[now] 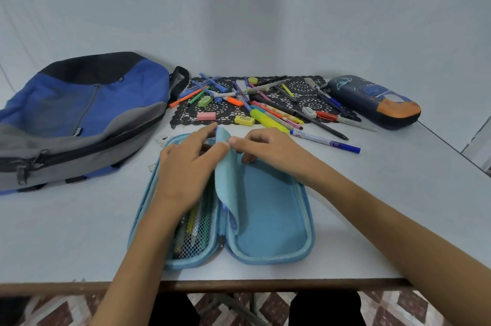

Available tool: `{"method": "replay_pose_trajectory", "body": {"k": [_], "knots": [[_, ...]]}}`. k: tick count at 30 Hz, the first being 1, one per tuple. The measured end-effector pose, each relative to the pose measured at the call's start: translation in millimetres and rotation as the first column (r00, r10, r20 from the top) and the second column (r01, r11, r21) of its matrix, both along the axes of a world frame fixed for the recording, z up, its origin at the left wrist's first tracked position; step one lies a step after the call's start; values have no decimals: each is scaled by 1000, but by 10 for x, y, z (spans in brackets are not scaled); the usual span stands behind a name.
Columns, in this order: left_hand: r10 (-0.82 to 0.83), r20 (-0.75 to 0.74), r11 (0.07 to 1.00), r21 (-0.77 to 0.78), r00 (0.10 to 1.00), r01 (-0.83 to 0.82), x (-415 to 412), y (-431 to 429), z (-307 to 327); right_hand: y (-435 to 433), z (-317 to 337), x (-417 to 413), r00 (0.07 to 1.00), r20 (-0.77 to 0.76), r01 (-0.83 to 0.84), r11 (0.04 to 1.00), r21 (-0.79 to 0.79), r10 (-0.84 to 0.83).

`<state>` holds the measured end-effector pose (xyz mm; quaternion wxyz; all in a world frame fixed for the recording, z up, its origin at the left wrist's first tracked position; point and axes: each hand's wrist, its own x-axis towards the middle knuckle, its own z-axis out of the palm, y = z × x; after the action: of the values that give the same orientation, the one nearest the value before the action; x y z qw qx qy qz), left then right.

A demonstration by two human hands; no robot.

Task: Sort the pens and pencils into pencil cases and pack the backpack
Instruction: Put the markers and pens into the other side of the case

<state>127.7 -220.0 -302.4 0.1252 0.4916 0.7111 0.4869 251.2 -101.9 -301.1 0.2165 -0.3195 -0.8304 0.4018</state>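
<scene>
Pinching flap (226, 166); backpack label (79, 131) seemingly blurred

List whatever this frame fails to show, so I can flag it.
Head view only:
- Upper part of the mesh pocket in the light blue pencil case: covered by the left hand.
- Grip on the divider flap: the thumbs of the left hand and the right hand meet there. Which one holds it is unclear.
- Backpack: cut off by the left edge.
- Print on the yellow eraser: too small.
</scene>
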Motion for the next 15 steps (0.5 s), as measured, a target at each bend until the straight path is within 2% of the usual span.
{"method": "replay_pose_trajectory", "body": {"k": [3, 6, 8, 11, 15], "knots": [[17, -34, 1000, -16, 999, -18, 17, -6, 4, 75, 72, 23, 998, -12, -57, 991, -118, 56], [18, -73, 999, -39, 997, -21, 32, -14, 18, 204, 89, 0, 998, -53, -37, 991, -129, 30], [33, -79, 998, -42, 996, -37, 39, -15, 26, 359, 76, -43, 989, -144, 42, 999, -29, -45], [54, -89, 998, -40, 995, -58, 62, -23, 36, 691, 81, -118, 958, -244, 214, 940, 265, -149], [49, -113, 998, -38, 992, -53, 51, -20, 33, 1137, 131, -251, 960, -112, 281, 893, 351, -259]]}}
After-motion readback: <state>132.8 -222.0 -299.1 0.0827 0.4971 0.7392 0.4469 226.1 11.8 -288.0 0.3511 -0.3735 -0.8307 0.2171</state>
